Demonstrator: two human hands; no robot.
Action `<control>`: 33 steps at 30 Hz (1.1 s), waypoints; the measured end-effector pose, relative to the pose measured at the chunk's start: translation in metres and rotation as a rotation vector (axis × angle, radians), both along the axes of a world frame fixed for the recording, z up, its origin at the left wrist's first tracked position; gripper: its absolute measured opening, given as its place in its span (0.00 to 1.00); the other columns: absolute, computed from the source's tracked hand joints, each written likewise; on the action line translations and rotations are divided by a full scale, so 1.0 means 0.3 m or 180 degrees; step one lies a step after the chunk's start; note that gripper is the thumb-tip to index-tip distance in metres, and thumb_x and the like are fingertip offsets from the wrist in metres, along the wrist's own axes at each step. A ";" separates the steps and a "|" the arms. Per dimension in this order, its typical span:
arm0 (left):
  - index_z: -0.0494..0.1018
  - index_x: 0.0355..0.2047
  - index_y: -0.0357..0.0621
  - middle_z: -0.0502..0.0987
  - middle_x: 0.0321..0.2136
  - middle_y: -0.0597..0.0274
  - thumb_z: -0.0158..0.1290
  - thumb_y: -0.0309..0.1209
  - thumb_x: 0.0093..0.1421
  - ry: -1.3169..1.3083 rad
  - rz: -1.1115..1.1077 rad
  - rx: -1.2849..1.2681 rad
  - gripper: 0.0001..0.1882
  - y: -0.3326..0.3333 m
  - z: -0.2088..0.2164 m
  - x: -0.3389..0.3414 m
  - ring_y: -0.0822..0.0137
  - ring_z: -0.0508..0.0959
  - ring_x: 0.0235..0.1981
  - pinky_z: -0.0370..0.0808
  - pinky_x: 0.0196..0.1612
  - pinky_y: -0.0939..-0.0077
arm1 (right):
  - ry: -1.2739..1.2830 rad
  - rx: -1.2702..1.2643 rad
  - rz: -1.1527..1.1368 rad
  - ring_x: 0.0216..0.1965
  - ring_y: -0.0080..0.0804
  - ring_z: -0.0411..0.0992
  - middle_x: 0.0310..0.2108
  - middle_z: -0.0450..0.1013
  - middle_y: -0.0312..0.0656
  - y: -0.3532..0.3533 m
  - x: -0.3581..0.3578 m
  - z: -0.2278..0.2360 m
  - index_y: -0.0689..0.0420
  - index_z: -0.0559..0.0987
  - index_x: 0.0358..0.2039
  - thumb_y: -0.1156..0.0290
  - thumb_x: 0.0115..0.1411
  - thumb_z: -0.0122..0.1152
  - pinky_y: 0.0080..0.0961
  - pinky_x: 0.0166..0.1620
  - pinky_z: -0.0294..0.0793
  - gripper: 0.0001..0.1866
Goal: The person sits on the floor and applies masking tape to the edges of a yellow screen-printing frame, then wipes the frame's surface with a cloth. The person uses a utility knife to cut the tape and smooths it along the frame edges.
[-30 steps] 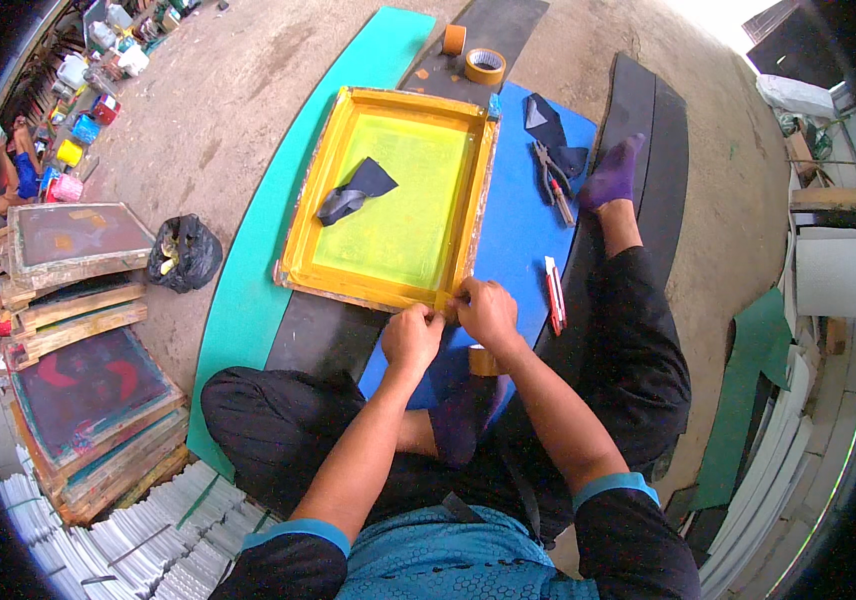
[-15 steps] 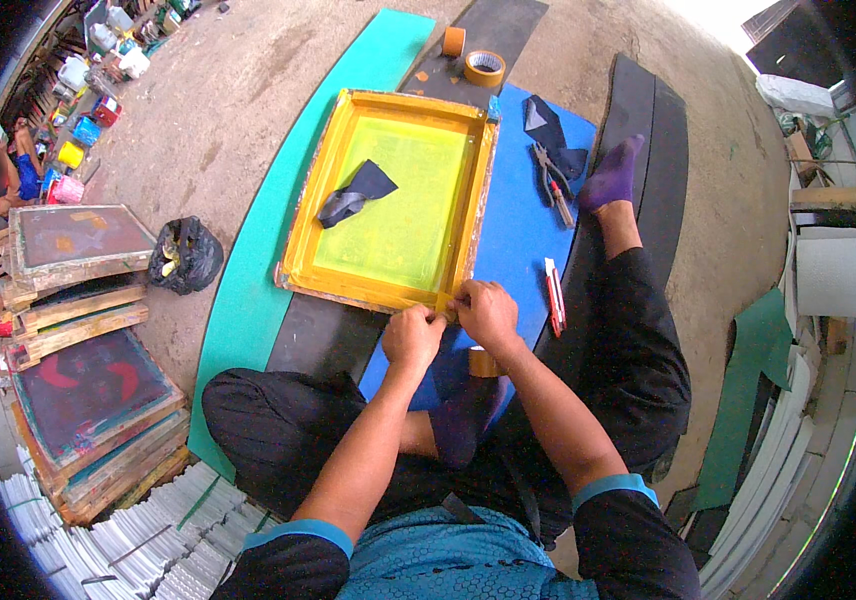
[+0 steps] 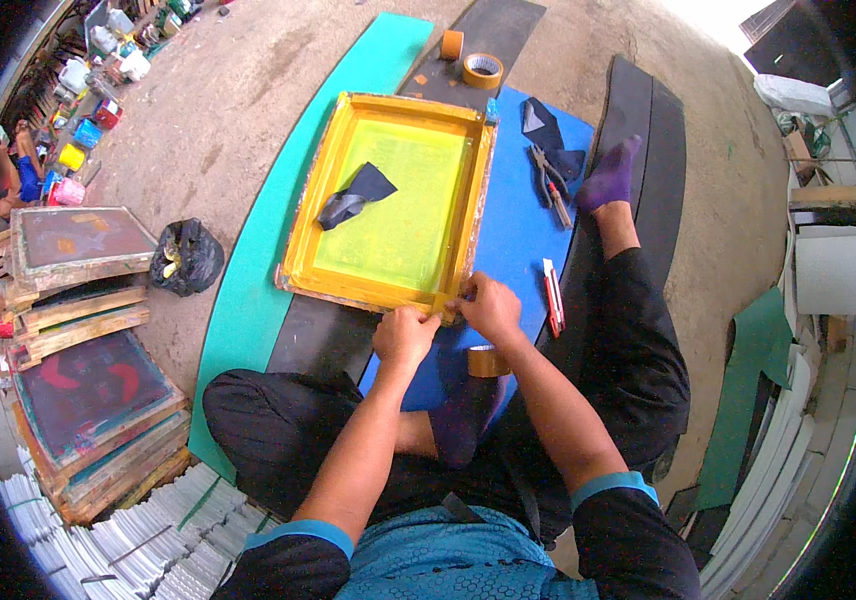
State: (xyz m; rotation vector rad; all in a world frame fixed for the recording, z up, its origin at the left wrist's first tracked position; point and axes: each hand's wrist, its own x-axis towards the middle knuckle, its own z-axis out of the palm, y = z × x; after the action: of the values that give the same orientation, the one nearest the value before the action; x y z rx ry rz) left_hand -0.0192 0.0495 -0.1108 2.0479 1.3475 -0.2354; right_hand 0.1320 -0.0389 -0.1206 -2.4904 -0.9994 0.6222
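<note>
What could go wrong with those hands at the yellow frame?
The left hand and right hand seem to pinch a strip of tape at the near-right corner of the yellow frame; it might wrinkle or stick crooked.

The red-and-white cutter lies to the right of the right hand, so an outward swing might bump it.

The tape roll sits close by the right forearm, which might knock it.

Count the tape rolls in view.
3. One roll and a second roll are on the dark mat beyond the yellow frame; a third roll is pictured below the right hand. Others may be hidden.
</note>
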 end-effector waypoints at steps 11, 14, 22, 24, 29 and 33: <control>0.83 0.24 0.47 0.83 0.24 0.49 0.65 0.62 0.51 -0.0349 0.0288 0.0555 0.28 -0.067 -0.050 -0.017 0.45 0.84 0.28 0.79 0.33 0.50 | 0.0781 0.0302 -0.0273 0.33 0.47 0.81 0.29 0.80 0.53 0.001 0.021 -0.054 0.61 0.70 0.39 0.50 0.42 0.85 0.41 0.38 0.79 0.38; 0.84 0.30 0.51 0.85 0.31 0.50 0.64 0.63 0.52 0.0036 0.0247 0.0205 0.27 -0.056 -0.011 0.002 0.46 0.85 0.36 0.81 0.39 0.51 | 0.0775 0.0362 -0.0328 0.33 0.45 0.81 0.30 0.80 0.54 0.002 0.039 -0.095 0.61 0.69 0.39 0.53 0.40 0.87 0.40 0.38 0.79 0.38; 0.85 0.30 0.49 0.85 0.31 0.48 0.58 0.65 0.57 0.0119 0.0338 0.0142 0.30 -0.041 -0.044 -0.023 0.44 0.85 0.36 0.81 0.39 0.48 | 0.0331 0.0173 -0.0604 0.39 0.52 0.80 0.37 0.80 0.56 -0.066 0.096 -0.021 0.59 0.79 0.41 0.47 0.54 0.74 0.46 0.43 0.78 0.28; 0.84 0.29 0.48 0.84 0.31 0.47 0.57 0.64 0.58 -0.0046 0.0446 0.0173 0.30 -0.044 -0.079 -0.027 0.43 0.85 0.36 0.80 0.38 0.47 | -0.1119 0.0079 -0.0639 0.45 0.51 0.77 0.41 0.80 0.52 -0.151 0.122 0.029 0.56 0.80 0.44 0.46 0.55 0.72 0.46 0.46 0.78 0.27; 0.84 0.29 0.47 0.85 0.31 0.48 0.56 0.62 0.60 -0.0377 0.0562 0.0120 0.28 -0.040 -0.117 -0.036 0.42 0.85 0.36 0.80 0.39 0.47 | -0.1241 -0.0548 -0.1057 0.50 0.53 0.74 0.45 0.77 0.52 -0.308 0.201 -0.030 0.59 0.77 0.46 0.54 0.56 0.73 0.48 0.49 0.76 0.26; 0.84 0.31 0.47 0.85 0.31 0.47 0.57 0.60 0.60 -0.0444 0.0530 0.0033 0.27 -0.038 -0.080 -0.036 0.42 0.85 0.37 0.80 0.39 0.46 | -0.0807 -0.0237 -0.1060 0.48 0.56 0.74 0.44 0.76 0.55 -0.343 0.241 -0.076 0.60 0.74 0.48 0.64 0.55 0.74 0.47 0.50 0.74 0.25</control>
State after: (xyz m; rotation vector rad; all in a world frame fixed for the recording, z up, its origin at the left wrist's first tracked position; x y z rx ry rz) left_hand -0.0301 0.0380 -0.1348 1.9101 1.4245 -0.0119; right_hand 0.2043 -0.1419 -0.1433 -2.7658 -0.6257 0.2486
